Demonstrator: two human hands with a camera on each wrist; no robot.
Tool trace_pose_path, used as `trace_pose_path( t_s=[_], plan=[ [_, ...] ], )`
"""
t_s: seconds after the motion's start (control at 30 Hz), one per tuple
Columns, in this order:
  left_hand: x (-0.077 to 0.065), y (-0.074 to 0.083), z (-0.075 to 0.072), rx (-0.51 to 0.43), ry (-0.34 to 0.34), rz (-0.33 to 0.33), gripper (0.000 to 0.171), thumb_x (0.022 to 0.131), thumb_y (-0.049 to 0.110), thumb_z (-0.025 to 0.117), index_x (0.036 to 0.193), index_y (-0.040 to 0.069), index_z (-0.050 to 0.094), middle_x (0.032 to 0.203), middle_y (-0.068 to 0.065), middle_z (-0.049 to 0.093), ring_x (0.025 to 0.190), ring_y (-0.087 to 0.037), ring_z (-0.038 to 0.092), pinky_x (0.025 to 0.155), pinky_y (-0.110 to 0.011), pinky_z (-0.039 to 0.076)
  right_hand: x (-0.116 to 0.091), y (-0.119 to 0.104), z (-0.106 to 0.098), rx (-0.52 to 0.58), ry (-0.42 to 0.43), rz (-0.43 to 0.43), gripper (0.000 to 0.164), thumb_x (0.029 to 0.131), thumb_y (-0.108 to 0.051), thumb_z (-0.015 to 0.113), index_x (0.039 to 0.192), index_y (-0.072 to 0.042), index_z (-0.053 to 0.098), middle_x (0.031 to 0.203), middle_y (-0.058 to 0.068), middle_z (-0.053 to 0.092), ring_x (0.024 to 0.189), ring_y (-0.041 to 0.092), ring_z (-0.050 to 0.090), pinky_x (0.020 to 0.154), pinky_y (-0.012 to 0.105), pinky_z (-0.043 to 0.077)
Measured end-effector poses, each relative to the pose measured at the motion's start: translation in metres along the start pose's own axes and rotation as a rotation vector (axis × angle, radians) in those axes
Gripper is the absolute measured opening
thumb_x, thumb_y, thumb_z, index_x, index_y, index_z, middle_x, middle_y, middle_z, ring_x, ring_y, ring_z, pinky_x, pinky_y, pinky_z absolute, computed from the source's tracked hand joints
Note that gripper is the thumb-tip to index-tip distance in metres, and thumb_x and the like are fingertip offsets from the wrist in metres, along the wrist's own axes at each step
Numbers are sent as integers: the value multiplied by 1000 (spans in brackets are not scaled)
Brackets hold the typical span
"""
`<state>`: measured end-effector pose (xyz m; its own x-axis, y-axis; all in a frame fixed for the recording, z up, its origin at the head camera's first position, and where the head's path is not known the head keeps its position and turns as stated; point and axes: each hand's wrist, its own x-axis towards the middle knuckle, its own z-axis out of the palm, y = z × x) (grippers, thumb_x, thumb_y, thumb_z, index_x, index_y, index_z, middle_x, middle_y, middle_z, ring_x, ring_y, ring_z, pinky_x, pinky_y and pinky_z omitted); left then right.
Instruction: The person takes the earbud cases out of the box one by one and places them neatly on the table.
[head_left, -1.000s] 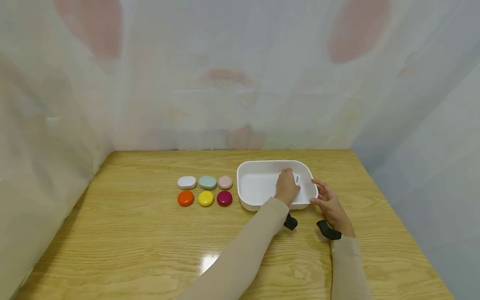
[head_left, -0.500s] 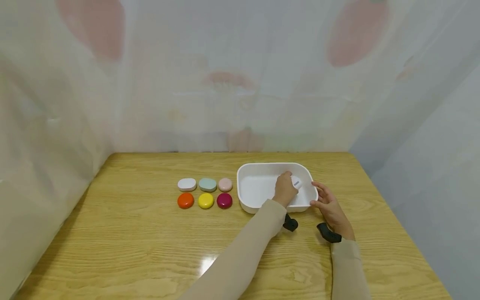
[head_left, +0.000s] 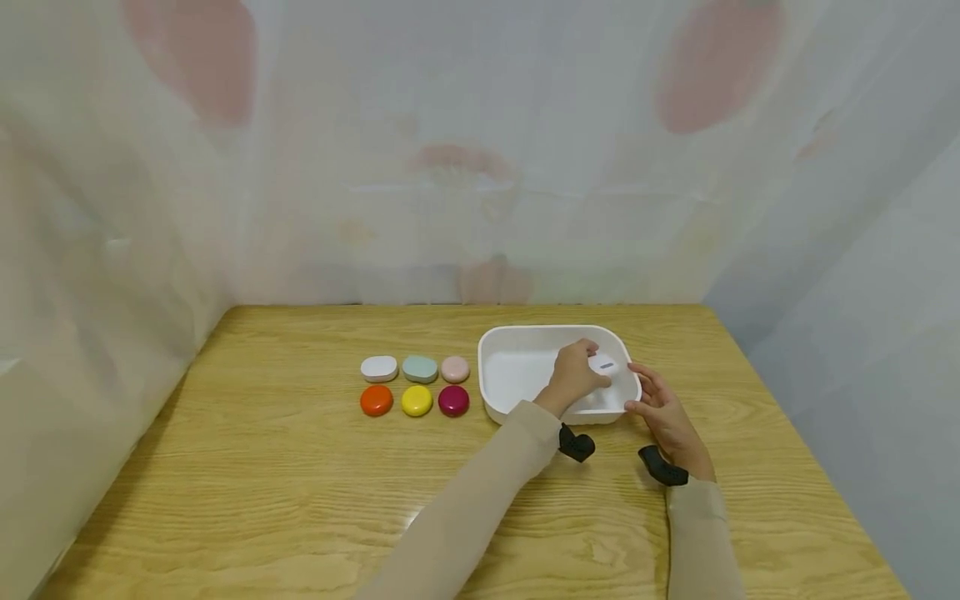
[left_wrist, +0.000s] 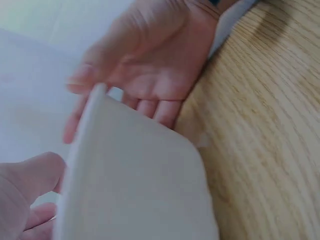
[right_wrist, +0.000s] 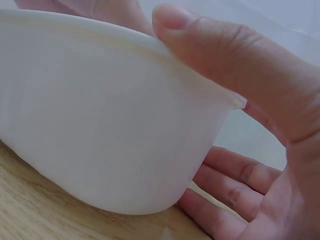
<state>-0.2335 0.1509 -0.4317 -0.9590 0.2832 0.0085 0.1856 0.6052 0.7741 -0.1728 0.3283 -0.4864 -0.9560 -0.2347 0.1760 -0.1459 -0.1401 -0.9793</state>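
A white rectangular tub (head_left: pixel 513 375) with rounded corners stands on the wooden table. My left hand (head_left: pixel 572 377) reaches into its right half, thumb and fingers spread apart around a small white object (head_left: pixel 601 364) with a grey mark on top. Much of that object is hidden by the hand. In the left wrist view, the left hand's thumb (left_wrist: pixel 37 172) is beyond the tub's rim. My right hand (head_left: pixel 670 417) grips the tub's right end. The right wrist view shows its thumb (right_wrist: pixel 200 37) over the rim and its fingers (right_wrist: pixel 230 185) along the outer wall.
Left of the tub lie two rows of small pieces. The back row has a white oval (head_left: pixel 379 368), a pale green oval (head_left: pixel 420 368) and a pink round piece (head_left: pixel 455 368). In front are glossy orange (head_left: pixel 377 400), yellow (head_left: pixel 417 400) and magenta (head_left: pixel 453 400) rounds.
The left hand's fingers have spread away from the small white object, which has turned and shows more of its top. The right hand keeps its grip on the tub's end.
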Motion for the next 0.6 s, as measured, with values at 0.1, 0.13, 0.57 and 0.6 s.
trace_pose_path(
  t_s=[0.1, 0.13, 0.57, 0.6],
  plan=[
    [-4, 1, -9, 26, -14, 64, 54, 75, 18, 82, 123, 7, 61, 123, -6, 69, 114, -18, 64, 96, -22, 53, -1, 1, 0, -1, -8, -6, 57, 93, 4, 55, 145, -10, 35, 133, -12, 49, 114, -3, 56, 87, 11, 53],
    [-5, 1, -12, 30, -18, 84, 54, 75, 18, 82, 123, 7, 61, 122, -7, 69, 114, -18, 64, 96, -22, 53, 0, 1, 0, -2, -8, -6, 57, 93, 4, 55, 145, -10, 36, 133, -12, 49, 113, -3, 57, 87, 12, 53],
    [-24, -15, -56, -103, -101, 231, 54, 76, 9, 77, 127, 4, 59, 126, -10, 66, 111, -21, 64, 94, -23, 53, 0, -1, -1, -17, 19, 17, 57, 92, 2, 58, 145, -11, 37, 129, -15, 52, 110, -5, 58, 86, 11, 53],
    [-26, -16, -60, -115, -104, 244, 54, 76, 8, 77, 127, 3, 59, 127, -11, 66, 111, -22, 64, 95, -24, 54, 0, -2, -1, -18, 21, 18, 57, 92, 1, 58, 144, -12, 38, 129, -15, 52, 110, -5, 57, 86, 11, 53]
  ],
)
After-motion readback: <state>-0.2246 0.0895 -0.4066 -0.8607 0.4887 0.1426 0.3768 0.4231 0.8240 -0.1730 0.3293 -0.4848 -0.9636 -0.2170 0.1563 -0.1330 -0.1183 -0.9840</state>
